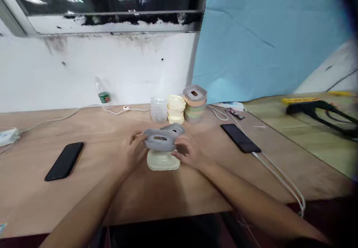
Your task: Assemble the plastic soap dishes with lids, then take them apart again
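Table (28,203): whole work surface, middle kept for the handling, other stuff pushed far or sideways.

Coloured stack (195,108) at the far edge, grey on top, orange and green below; probably nested to save room. Cream stack (175,110) just left of it, then clear stack (158,110). Looks like sorting by colour, all within reach.

Left hand (134,151) pinches the left end of the grey tray (160,146); right hand (190,149) pinches the right end, thumb on the near side. End grips likely keep it level and leave its slot uncovered.

Phones sit off to the sides: left phone (65,161) loose, right phone (240,138) plugged into a white cable (285,179), likely parked there clear of the elbows.

Grey tray is at table centre, overlapping the far part of the cream tray (163,162) in view; can't tell if they touch. Smallest visible bit: second grey piece (179,128), partly hidden just behind.
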A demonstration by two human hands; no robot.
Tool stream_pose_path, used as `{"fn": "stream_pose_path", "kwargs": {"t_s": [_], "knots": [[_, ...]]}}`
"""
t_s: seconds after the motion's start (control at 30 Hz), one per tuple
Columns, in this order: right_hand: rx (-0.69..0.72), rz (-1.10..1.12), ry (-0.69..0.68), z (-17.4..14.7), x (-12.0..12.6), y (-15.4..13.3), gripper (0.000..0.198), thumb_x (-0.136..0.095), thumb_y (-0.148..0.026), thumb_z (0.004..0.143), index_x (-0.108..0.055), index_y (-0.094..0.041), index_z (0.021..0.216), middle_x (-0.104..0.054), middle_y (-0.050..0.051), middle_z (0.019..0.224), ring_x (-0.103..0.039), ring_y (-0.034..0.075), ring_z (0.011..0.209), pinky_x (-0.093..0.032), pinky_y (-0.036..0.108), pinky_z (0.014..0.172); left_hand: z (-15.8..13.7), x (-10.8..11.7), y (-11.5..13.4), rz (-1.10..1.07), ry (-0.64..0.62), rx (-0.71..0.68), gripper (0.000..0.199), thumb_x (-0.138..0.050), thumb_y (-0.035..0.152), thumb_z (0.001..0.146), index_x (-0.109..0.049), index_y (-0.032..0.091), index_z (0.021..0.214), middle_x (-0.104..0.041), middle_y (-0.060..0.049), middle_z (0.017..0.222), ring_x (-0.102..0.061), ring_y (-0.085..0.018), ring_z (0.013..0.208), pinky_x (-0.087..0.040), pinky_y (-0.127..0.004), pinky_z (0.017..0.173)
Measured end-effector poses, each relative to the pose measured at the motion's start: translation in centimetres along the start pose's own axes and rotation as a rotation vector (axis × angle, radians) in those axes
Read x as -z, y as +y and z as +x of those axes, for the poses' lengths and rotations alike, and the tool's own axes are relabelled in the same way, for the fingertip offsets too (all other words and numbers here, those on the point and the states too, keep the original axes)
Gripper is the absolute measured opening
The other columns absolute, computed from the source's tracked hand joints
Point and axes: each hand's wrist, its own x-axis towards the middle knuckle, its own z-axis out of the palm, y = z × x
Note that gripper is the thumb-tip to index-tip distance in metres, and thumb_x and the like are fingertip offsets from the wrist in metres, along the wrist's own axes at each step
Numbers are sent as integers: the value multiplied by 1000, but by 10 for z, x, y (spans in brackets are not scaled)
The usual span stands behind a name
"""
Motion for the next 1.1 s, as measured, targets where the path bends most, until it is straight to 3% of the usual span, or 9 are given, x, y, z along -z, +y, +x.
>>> {"fn": "stream_pose_path", "kwargs": {"t_s": [0.17, 0.3, 0.4, 0.53, 0.73, 0.9, 1.1], "knots": [[-16, -12, 60, -5, 2, -3, 34, -67, -39, 80, -56, -26, 109, -65, 5, 91, -63, 19, 81, -52, 33, 69, 4, 9, 8, 19, -42, -1, 39, -58, 33, 87, -53, 22, 124, -61, -10, 111, -61, -18, 85, -47, -35, 83], [-218, -21, 120, -9, 2, -7, 26, -61, -39, 85, -60, -22, 105, -66, 3, 82, -60, 15, 66, -49, 27, 61, 6, 15, 19, 44, -177, 28, 36, -56, 39, 88, -59, 20, 118, -66, -5, 84, -60, -17, 73, -45, -33, 76], [-446, -30, -16, -6, 3, -7, 24, -56, -40, 88, -64, -20, 99, -66, 2, 74, -58, 13, 60, -46, 25, 57, 8, 15, 27, 24, -309, 93, 34, -49, 39, 92, -60, 20, 118, -68, -3, 78, -61, -16, 71, -44, -31, 73], [-614, -9, -271, -1, 2, -1, 29, -48, -41, 91, -66, -19, 87, -67, 1, 70, -58, 13, 60, -42, 23, 58, 12, 10, 30, -29, -492, 208, 35, -38, 38, 96, -65, 24, 114, -72, -4, 95, -66, -18, 82, -45, -28, 71], [-665, -76, -387, -3, -4, 8, 29, -47, -37, 90, -64, -18, 76, -64, 0, 65, -55, 12, 58, -36, 23, 57, 13, 1, 25, -37, -597, 320, 43, -32, 43, 97, -70, 22, 103, -73, -5, 92, -66, -19, 82, -45, -26, 67], [-671, -126, -454, -3, -9, 10, 30, -46, -35, 89, -58, -18, 67, -60, 0, 60, -52, 12, 56, -29, 23, 53, 15, -4, 23, 1, -626, 390, 45, -34, 47, 95, -71, 23, 105, -74, -6, 95, -66, -21, 85, -45, -27, 69], [-660, -142, -487, -5, -11, 11, 31, -47, -36, 90, -59, -18, 67, -60, 0, 61, -52, 12, 56, -28, 23, 53, 17, -4, 20, 14, -691, 412, 46, -33, 48, 95, -73, 25, 97, -74, -4, 94, -66, -20, 80, -41, -26, 65]]}}
